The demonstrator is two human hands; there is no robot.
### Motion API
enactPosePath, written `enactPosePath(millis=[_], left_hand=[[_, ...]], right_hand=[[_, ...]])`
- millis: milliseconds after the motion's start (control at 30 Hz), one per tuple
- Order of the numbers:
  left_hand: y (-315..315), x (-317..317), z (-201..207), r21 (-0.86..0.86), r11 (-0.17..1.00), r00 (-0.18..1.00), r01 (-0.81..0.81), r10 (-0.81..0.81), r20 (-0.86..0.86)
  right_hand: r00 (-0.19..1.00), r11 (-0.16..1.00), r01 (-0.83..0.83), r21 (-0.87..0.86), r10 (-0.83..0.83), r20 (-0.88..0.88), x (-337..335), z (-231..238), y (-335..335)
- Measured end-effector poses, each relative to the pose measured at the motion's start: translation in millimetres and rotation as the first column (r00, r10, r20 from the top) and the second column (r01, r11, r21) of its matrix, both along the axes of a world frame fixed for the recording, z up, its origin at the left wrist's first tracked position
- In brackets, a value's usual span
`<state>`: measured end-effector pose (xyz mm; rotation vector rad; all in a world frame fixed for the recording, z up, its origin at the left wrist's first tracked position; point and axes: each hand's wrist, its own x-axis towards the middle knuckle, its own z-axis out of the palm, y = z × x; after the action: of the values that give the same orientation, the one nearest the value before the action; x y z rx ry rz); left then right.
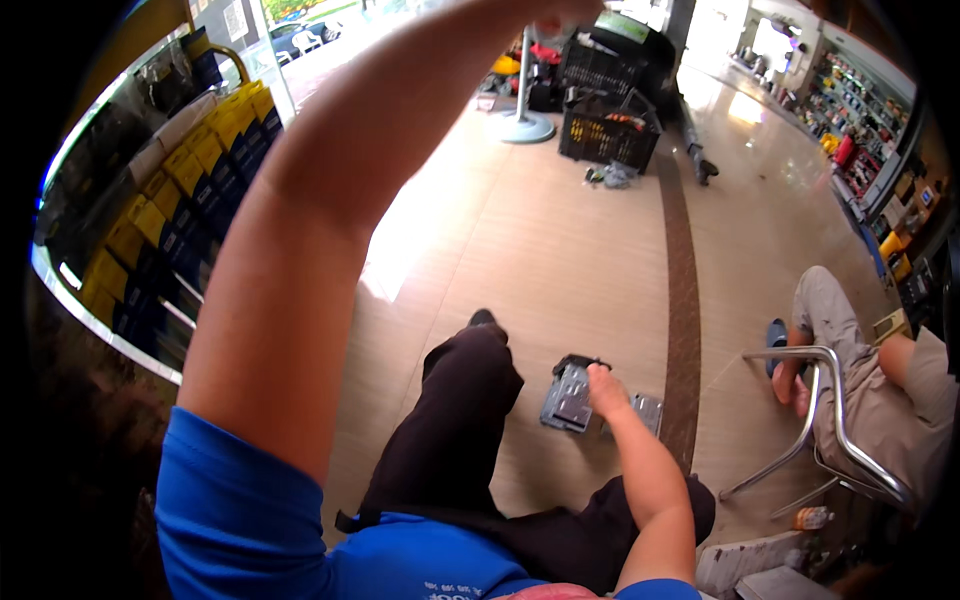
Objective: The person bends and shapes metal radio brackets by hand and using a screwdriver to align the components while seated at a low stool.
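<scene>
My left arm is raised across the upper left of the view. Only a blurred bit of my left hand (565, 14) shows at the top edge, and its fingers cannot be made out. Down on the tiled floor in front of me lies a grey metal box-shaped unit (568, 402) with a black end. My right hand (606, 388) is closed on its right edge, fingertips partly hidden. A second flat grey metal piece (648, 412) lies just right of that hand, partly covered by my wrist.
Black plastic crates (612, 135) and a white stand base (521, 127) are ahead. On the right a person sits by a metal-framed chair (838, 400). Yellow and blue packages (190, 180) fill a rack at left. Stocked shelves (860, 120) line the far right.
</scene>
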<state>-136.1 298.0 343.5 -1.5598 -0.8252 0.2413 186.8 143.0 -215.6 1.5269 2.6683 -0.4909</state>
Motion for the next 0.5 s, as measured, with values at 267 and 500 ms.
enactPosePath(millis=[267, 500], left_hand=[[62, 7, 26, -0.188, 0.845, 0.258, 0.501, 0.061, 0.964], [-88, 139, -218, -0.847, 0.055, 0.774, 0.529, 0.377, 0.508]], right_hand=[[1.0, 1.0, -0.008, -0.006, 0.008, -0.022, -12, 7, -5], [1.0, 1.0, 0.027, -0.015, -0.027, 0.011, 13, 2, -9]])
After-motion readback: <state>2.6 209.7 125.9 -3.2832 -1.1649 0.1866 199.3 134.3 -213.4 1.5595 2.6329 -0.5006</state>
